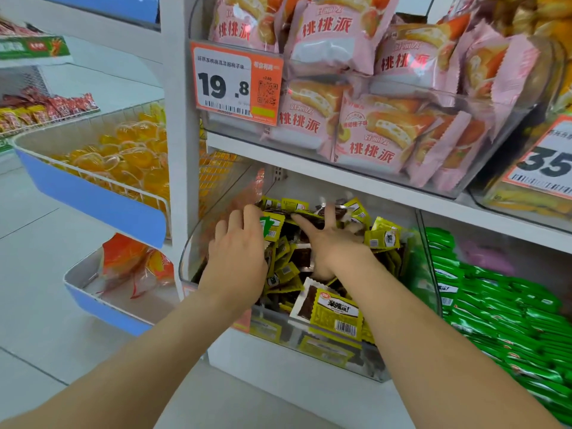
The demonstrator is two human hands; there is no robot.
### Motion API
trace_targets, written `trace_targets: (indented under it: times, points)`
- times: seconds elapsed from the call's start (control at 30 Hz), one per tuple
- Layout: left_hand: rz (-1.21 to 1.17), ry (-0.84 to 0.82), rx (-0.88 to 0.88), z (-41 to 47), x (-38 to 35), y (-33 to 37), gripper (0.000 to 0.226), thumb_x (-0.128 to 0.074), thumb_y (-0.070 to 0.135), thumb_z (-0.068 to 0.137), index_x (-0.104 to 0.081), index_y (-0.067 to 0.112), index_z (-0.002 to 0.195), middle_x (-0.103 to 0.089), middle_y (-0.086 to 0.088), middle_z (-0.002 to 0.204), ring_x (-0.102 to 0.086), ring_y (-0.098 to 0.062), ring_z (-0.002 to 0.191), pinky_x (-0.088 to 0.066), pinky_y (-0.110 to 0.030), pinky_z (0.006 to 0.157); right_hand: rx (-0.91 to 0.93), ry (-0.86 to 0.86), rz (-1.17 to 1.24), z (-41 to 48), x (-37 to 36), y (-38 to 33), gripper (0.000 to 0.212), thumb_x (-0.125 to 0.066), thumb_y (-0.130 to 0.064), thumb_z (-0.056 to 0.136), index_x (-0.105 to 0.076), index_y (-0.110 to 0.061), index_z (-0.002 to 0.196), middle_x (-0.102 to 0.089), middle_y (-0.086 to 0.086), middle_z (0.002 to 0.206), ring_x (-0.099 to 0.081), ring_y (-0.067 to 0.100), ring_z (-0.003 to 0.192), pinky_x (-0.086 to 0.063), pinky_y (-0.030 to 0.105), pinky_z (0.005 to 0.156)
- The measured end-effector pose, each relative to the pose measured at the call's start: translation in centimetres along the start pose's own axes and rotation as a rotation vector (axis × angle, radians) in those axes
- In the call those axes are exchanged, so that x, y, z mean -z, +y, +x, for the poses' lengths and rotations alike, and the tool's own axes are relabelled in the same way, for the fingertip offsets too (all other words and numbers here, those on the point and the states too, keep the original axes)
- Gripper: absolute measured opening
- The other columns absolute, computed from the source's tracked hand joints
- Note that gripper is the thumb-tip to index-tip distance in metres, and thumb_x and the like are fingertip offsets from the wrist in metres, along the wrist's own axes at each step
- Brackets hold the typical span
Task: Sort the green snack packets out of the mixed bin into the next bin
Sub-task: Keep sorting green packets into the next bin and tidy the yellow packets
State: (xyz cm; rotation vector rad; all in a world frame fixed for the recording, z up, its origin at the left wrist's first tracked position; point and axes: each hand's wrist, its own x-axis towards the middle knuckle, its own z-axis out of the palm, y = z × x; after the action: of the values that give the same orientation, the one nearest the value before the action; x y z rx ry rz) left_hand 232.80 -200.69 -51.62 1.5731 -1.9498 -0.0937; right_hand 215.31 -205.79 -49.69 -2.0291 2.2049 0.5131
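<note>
Both hands reach into the clear mixed bin [192,258] of yellow packets [329,311]: the right hand [328,243] presses flat with fingers splayed, while the left hand [238,252] curls its fingers beside one green packet [266,226], grasp impossible to tell, so sorting looks unfinished though the next bin [495,243] already holds many green packets [501,308].

both hands reach into the clear mixed bin [186,267], which is heaped with yellow packets [328,314]. the left hand [238,252] bends its fingers down into the heap, tips hidden; a green-edged packet [265,226] shows just beside them. the right hand [328,243] lies with fingers spread on the packets. the next bin [433,289], on the right, holds green packets [495,308]. on the shelf above, pink packets [368,150] sit beside a price tag [235,82].
</note>
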Motion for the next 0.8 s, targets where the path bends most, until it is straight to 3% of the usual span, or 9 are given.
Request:
trace_targets:
  times: [0.1, 0.2, 0.37, 0.53, 0.63, 0.7, 0.8]
  points:
    - [-0.002, 0.001, 0.002, 0.0, -0.2, -0.3, 0.054, -0.063, -0.004, 0.08, -0.04, 0.014, 0.125, -0.051, -0.011, 0.116, -0.049, -0.032, 0.099, -0.049, -0.049, 0.084, 0.031, 0.003, -0.039, 0.1, 1.4, 0.0, 0.132, -0.094, -0.047, 0.064, -0.002, -0.055, 0.158, -0.005, 0.013, 0.161, -0.045, 0.057, 0.129, -0.049, 0.058, 0.102]
    - [-0.011, 0.002, 0.006, 0.0, -0.2, -0.4, 0.055, -0.063, -0.003, 0.08, -0.04, 0.015, 0.126, -0.051, -0.01, 0.116, -0.049, -0.031, 0.099, -0.049, -0.049, 0.084, 0.073, -0.002, -0.023, 0.7, 1.9, 0.0, 0.135, -0.1, -0.047, 0.049, -0.016, -0.053, 0.155, -0.022, 0.01, 0.152, -0.055, 0.051, 0.121, -0.055, 0.057, 0.095]
    - [-0.027, 0.002, -0.007, -0.2, -0.1, -0.3, 0.056, -0.058, -0.006, 0.078, -0.041, 0.013, 0.127, -0.049, -0.011, 0.114, -0.045, -0.028, 0.095, -0.046, -0.045, 0.081, 0.076, -0.085, -0.103, 1.0, 1.5, -0.1, 0.145, -0.101, -0.039, 0.058, 0.003, -0.061, 0.156, -0.008, 0.008, 0.157, -0.046, 0.053, 0.13, -0.052, 0.059, 0.099]
    - [-0.102, 0.031, 0.026, 0.1, 0.0, -0.3, 0.047, -0.052, -0.01, 0.078, -0.041, 0.014, 0.117, -0.049, -0.009, 0.109, -0.042, -0.028, 0.091, -0.047, -0.051, 0.081, 0.172, -0.091, -0.106, 1.1, 3.1, 0.3, 0.136, -0.101, -0.038, 0.057, -0.013, -0.053, 0.16, -0.025, 0.004, 0.158, -0.048, 0.039, 0.135, -0.056, 0.051, 0.096]
    - [-0.111, 0.048, 0.039, 0.3, 0.0, -0.1, 0.044, -0.048, -0.011, 0.076, -0.038, 0.014, 0.111, -0.046, -0.01, 0.106, -0.042, -0.03, 0.088, -0.046, -0.053, 0.078, 0.206, -0.11, -0.091, 1.0, 3.0, 0.6, 0.13, -0.1, -0.039, 0.055, -0.02, -0.051, 0.157, -0.035, 0.004, 0.149, -0.052, 0.034, 0.128, -0.057, 0.048, 0.094]
    - [-0.117, 0.057, 0.037, 0.2, -0.2, -0.1, 0.044, -0.047, -0.011, 0.077, -0.037, 0.015, 0.11, -0.046, -0.01, 0.105, -0.043, -0.031, 0.088, -0.047, -0.054, 0.077, 0.192, -0.131, -0.095, 1.1, 2.4, 0.8, 0.132, -0.099, -0.042, 0.057, -0.014, -0.054, 0.156, -0.026, 0.005, 0.157, -0.052, 0.036, 0.131, -0.056, 0.05, 0.097]
    - [-0.141, 0.06, 0.045, -0.1, -0.1, 0.1, 0.045, -0.05, -0.012, 0.079, -0.038, 0.014, 0.113, -0.048, -0.011, 0.108, -0.044, -0.031, 0.091, -0.047, -0.052, 0.078, 0.168, -0.124, -0.113, 1.4, 1.3, 0.3, 0.129, -0.093, -0.034, 0.073, 0.001, -0.057, 0.159, 0.002, 0.011, 0.17, -0.056, 0.042, 0.129, -0.056, 0.051, 0.098]
